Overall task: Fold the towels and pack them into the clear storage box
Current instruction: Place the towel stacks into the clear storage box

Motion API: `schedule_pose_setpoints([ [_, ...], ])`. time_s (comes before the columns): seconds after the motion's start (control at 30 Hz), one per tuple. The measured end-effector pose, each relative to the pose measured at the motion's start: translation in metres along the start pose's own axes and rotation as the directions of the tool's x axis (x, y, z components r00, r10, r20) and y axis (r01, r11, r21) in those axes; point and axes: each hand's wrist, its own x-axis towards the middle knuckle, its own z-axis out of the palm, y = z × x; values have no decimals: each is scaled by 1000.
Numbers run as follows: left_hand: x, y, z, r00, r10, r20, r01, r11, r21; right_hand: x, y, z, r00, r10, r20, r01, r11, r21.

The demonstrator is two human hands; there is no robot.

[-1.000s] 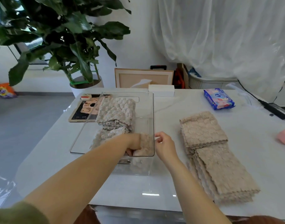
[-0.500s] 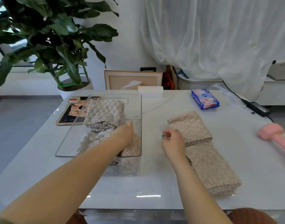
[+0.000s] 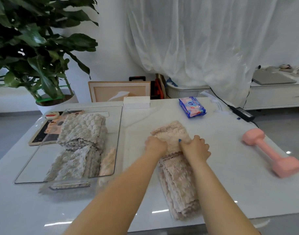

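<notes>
On the table [image 3: 230, 184], right of the box [image 3: 119, 141] holding folded towels [image 3: 81, 128], the left hand [image 3: 156, 146] and right hand [image 3: 196, 149] each grip, fingers curled, the top towel [image 3: 172, 131] of the stack [image 3: 179, 184], a dumbbell [image 3: 271, 155] lying near on the right, a wipes pack [image 3: 192, 106] beyond, and a tablet [image 3: 43, 133] partly behind the box.

Open tabletop [image 3: 221, 150] between towel stack [image 3: 177, 184] and dumbbell [image 3: 271, 153]

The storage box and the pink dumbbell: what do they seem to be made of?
Storage box: probably clear rigid plastic, glossy; the towels show through its walls. Pink dumbbell: seemingly a matte rubbery or vinyl coating, dull surface; its core is hidden.
</notes>
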Motion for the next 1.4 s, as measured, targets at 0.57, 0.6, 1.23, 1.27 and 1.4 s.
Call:
schedule_pose_setpoints([
  [0.57, 4, 14, 11, 990, -83, 114, 140, 520, -843, -21, -6, 14, 821, -539, -187, 548, 652, 525],
  [0.6, 0, 18, 7, 993, -62, 103, 120, 486, -865, -25, -8, 16, 806, -561, -189, 564, 631, 533],
  [1.23, -21, -33, -204, 983, 63, -174, -85, 989, -122, -92, -92, 15, 853, -513, 98, 170, 449, 877],
  [1.27, -21, -48, -211, 986, 41, -160, -31, 998, 61, -97, -96, 26, 856, -501, 128, 154, 484, 861],
  [1.4, -22, -86, -198, 999, -46, 3, 46, 996, 75, -116, -101, 62, 848, -489, 205, 142, 582, 801],
])
